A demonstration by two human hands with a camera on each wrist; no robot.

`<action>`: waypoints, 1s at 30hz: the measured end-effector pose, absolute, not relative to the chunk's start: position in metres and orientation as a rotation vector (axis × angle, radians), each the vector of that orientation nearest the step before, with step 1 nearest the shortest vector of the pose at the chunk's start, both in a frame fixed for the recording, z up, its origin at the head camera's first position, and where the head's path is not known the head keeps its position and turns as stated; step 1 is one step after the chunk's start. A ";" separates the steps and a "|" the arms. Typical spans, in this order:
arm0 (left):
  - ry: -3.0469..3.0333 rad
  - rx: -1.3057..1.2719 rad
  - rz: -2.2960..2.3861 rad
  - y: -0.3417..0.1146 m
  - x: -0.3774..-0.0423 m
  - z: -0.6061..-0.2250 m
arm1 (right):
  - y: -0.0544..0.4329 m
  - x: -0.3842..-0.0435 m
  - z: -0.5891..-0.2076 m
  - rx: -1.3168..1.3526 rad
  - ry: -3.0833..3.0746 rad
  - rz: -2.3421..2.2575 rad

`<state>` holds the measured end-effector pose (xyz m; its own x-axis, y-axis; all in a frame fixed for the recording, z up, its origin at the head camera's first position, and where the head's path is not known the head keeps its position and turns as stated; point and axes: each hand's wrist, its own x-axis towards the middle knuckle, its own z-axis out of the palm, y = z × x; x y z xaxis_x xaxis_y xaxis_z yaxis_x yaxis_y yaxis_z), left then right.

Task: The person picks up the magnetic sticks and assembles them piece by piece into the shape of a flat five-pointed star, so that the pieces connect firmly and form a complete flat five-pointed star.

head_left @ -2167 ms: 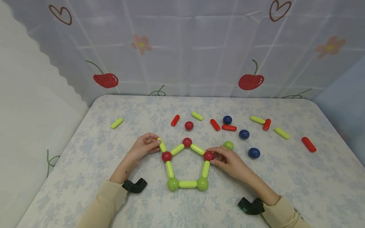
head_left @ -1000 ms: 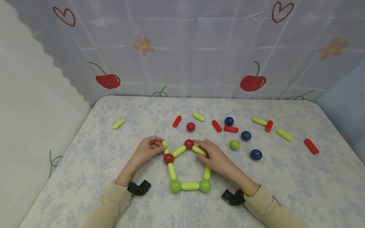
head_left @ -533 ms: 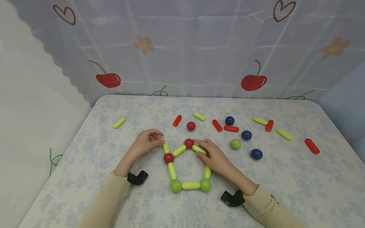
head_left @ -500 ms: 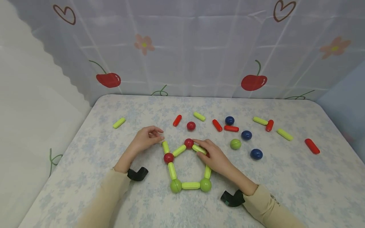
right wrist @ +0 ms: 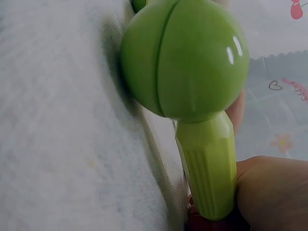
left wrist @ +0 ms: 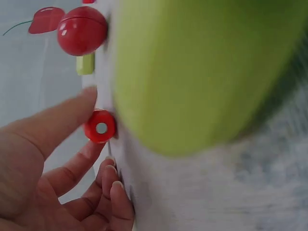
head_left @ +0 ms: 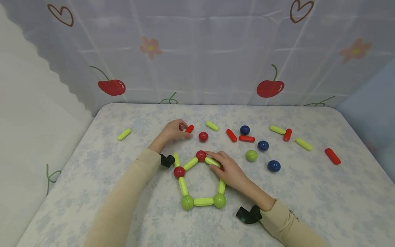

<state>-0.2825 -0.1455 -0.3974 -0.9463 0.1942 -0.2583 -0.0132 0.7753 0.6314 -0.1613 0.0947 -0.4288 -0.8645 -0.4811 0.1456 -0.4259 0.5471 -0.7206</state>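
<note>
My left hand is at a red magnetic rod on the table, thumb on one side and index finger on the other. The rod's round metal end faces the left wrist camera. Yellow-green rods and balls form a five-sided ring on the table. It has green balls at its near corners and a red ball at the top. From its left red ball another yellow-green rod points outward. My right hand holds the ring's upper-right rod, largely covering the right red ball.
A loose red ball lies just right of my left hand. Further right are blue balls, a green ball and several red and yellow-green rods. One yellow-green rod lies alone at the left. A patterned curtain hangs behind the table.
My left hand has let go of the outward yellow-green rod and moved away and rightward to the loose red rod. My right hand shifted earlier from the right red ball onto the upper-right rod.
</note>
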 end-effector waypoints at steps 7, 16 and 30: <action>2.733 0.112 0.980 -0.149 -0.273 -0.401 | 0.094 -0.161 -0.428 -0.796 2.704 -1.231; 2.599 0.069 1.239 -0.172 -0.253 -0.404 | 0.094 -0.161 -0.430 -0.805 2.710 -1.235; 2.336 0.202 1.539 -0.169 -0.220 -0.410 | 0.095 -0.162 -0.431 -0.810 2.704 -1.248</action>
<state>-0.2198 -0.1694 -0.4103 -0.9339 0.2975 -0.1984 -0.0648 0.4048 0.9121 -0.1615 0.0948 -0.4309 -0.8609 -0.4818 0.1637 -0.4371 0.5354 -0.7227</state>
